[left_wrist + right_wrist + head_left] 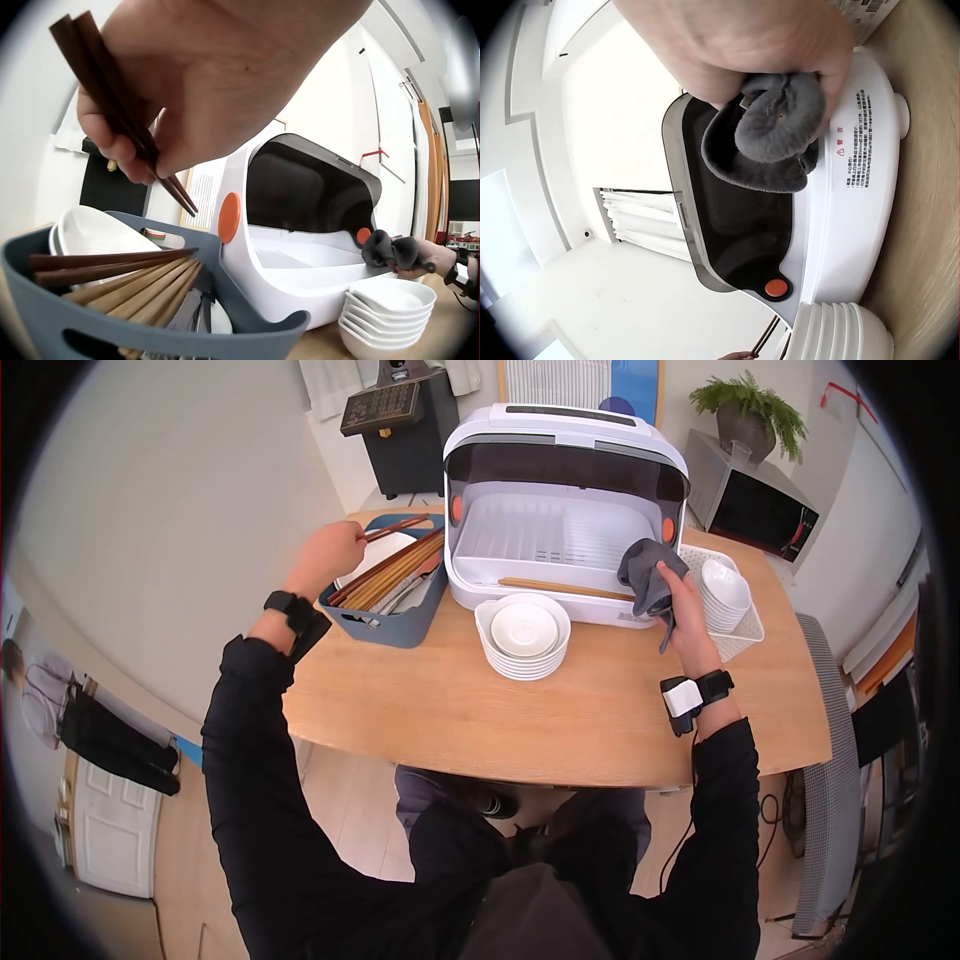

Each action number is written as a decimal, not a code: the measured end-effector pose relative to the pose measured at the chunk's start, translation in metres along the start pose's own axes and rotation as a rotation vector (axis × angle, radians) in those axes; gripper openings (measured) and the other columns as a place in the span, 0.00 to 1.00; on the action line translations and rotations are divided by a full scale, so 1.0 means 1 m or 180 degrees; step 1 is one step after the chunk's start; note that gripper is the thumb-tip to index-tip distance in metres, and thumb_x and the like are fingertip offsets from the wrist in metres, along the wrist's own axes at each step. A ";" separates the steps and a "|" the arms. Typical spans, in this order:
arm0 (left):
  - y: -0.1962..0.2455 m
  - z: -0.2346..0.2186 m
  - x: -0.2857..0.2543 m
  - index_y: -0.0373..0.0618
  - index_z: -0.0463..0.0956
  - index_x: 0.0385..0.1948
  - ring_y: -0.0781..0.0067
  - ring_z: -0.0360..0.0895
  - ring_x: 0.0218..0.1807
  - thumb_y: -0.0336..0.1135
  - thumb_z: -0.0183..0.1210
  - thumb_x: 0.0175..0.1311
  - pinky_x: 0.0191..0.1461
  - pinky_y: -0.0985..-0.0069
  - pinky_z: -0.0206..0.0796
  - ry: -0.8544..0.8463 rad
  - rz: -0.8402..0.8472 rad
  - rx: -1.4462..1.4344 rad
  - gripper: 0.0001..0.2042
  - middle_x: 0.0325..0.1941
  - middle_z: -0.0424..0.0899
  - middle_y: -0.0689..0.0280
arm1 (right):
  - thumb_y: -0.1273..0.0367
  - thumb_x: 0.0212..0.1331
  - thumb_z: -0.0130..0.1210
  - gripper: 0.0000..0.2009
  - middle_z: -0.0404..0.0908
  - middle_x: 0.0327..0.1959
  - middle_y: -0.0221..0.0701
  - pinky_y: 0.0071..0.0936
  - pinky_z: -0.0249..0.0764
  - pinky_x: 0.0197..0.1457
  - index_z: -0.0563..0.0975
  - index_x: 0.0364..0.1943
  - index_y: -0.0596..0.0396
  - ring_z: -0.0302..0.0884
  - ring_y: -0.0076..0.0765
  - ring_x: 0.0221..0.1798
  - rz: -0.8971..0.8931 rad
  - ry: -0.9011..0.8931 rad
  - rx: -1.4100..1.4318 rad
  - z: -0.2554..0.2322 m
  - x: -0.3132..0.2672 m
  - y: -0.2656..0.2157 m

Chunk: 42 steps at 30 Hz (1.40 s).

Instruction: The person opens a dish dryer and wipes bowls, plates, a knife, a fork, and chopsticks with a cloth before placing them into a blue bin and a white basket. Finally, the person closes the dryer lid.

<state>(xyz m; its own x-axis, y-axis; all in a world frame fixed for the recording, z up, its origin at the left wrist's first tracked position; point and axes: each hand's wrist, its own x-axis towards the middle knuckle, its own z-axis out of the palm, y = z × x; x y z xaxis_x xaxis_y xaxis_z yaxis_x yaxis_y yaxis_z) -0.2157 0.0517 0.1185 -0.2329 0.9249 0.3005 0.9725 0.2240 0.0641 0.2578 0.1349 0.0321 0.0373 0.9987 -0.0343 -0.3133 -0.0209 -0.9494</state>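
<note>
My left hand [330,555] pinches a pair of dark brown chopsticks [112,101] above the blue-grey basket [382,630]. In that basket lie more chopsticks [150,292], dark and light wood, with metal cutlery and white dishes [105,232]. My right hand [686,610] grips a bunched grey cloth [780,124] by the front right corner of the white dish cabinet [468,592]. The cabinet's dark see-through lid is raised, showing a ribbed white rack [515,530]. Light wooden chopsticks [560,587] lie along its front ledge, their right end near the cloth.
A stack of white bowls [524,640] stands before the cabinet on the wooden table [480,730]. To the right, a white basket [745,644] holds more stacked white bowls [726,595]. Behind it are a microwave [755,505] and a potted plant [747,425].
</note>
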 end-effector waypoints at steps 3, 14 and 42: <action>-0.001 0.021 0.024 0.46 0.83 0.43 0.52 0.80 0.49 0.38 0.56 0.63 0.53 0.61 0.71 -0.0342 -0.0091 -0.0027 0.12 0.44 0.85 0.54 | 0.60 0.63 0.60 0.17 0.82 0.43 0.25 0.24 0.76 0.37 0.74 0.52 0.49 0.80 0.23 0.41 0.0000 -0.0071 0.0037 -0.003 0.002 0.001; -0.002 0.059 0.039 0.42 0.82 0.39 0.51 0.80 0.50 0.31 0.53 0.57 0.53 0.63 0.71 -0.0600 0.0075 0.0017 0.11 0.45 0.84 0.51 | 0.60 0.61 0.62 0.18 0.82 0.41 0.26 0.20 0.75 0.34 0.74 0.51 0.50 0.80 0.22 0.39 -0.0016 0.0012 0.0167 0.001 -0.002 0.002; -0.004 0.059 0.022 0.40 0.80 0.48 0.51 0.78 0.55 0.44 0.62 0.56 0.60 0.63 0.67 -0.0832 0.0076 -0.0418 0.21 0.51 0.82 0.48 | 0.61 0.61 0.62 0.16 0.82 0.41 0.25 0.22 0.74 0.33 0.75 0.49 0.50 0.80 0.22 0.38 -0.0035 0.0010 0.0143 -0.005 0.005 0.009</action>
<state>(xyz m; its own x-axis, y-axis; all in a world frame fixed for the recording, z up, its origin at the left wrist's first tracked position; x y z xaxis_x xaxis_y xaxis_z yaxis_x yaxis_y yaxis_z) -0.2252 0.0896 0.0691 -0.1876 0.9810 0.0492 0.9664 0.1754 0.1878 0.2598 0.1395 0.0223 0.0440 0.9987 -0.0252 -0.3553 -0.0079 -0.9347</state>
